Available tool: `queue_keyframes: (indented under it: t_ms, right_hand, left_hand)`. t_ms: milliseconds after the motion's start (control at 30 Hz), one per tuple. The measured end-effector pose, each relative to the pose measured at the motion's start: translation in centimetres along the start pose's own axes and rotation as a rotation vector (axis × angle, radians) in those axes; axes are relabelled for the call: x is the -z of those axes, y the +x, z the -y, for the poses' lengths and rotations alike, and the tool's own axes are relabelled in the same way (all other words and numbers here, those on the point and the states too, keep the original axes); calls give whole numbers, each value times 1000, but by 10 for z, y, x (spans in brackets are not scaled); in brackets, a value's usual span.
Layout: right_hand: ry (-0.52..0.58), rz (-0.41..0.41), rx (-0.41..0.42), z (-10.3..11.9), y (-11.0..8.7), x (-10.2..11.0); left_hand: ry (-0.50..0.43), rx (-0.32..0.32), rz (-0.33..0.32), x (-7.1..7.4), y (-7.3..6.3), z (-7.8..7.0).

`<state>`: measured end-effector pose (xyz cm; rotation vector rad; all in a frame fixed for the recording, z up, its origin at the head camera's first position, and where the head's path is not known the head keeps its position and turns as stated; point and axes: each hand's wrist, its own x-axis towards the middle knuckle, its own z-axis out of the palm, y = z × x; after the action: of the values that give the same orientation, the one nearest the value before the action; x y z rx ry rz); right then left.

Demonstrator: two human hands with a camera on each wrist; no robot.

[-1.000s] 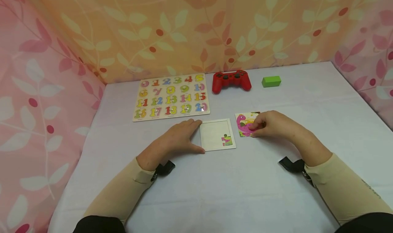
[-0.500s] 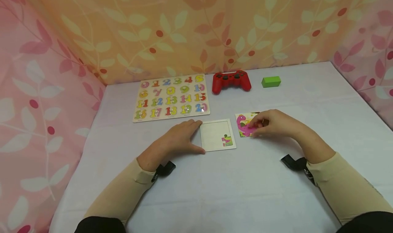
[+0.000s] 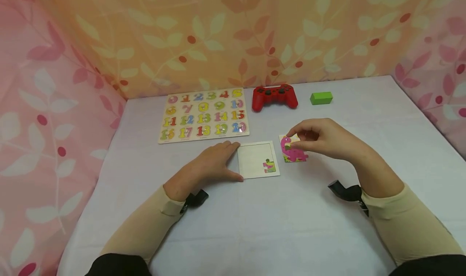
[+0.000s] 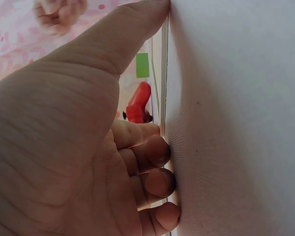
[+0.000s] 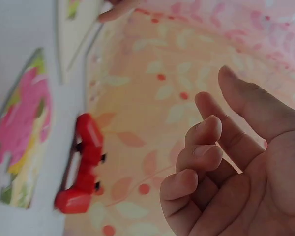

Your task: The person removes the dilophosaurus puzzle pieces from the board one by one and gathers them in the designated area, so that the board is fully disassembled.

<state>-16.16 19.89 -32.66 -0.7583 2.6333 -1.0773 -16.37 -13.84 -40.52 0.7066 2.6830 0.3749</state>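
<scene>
A pale square puzzle tray (image 3: 255, 159) lies on the table, with one jigsaw piece (image 3: 269, 166) in its near right corner. My left hand (image 3: 207, 165) rests at the tray's left side, thumb and index finger spread to touch its two left corners. To the right lies a jigsaw picture of a pink dinosaur (image 3: 294, 155), partly hidden in the head view. Over its far part hovers my right hand (image 3: 325, 140), thumb and index finger apart. The right wrist view shows this hand (image 5: 236, 167) with loosely bent fingers and nothing between them.
Behind the tray, toward the left, lies a wooden number board (image 3: 204, 115). A red game controller (image 3: 274, 97) and a green block (image 3: 321, 98) sit near the back edge. Floral cloth walls (image 3: 218, 33) enclose the white table (image 3: 255, 227).
My right hand has lifted off the dinosaur picture and shifted slightly left and away from me, uncovering its near right part. The left hand and the tray hold their places.
</scene>
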Motion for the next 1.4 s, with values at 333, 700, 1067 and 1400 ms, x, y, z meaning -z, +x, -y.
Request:
queue_keyframes:
  t_ms: [333,700,1067,1400]
  right_hand:
    - [87,26,-9,36,4,-29]
    - [23,197,-149,23,16,-71]
    - [-221,241,-141,10,20,-85]
    - [-241,137,-113,6,20,-89]
  left_hand:
    - [-14,5,5,-3,1,0]
    - [-3,19,5,-2,1,-2]
    - [3,7,-6,0,0,-1]
    - [5,8,-4,-1,2,0]
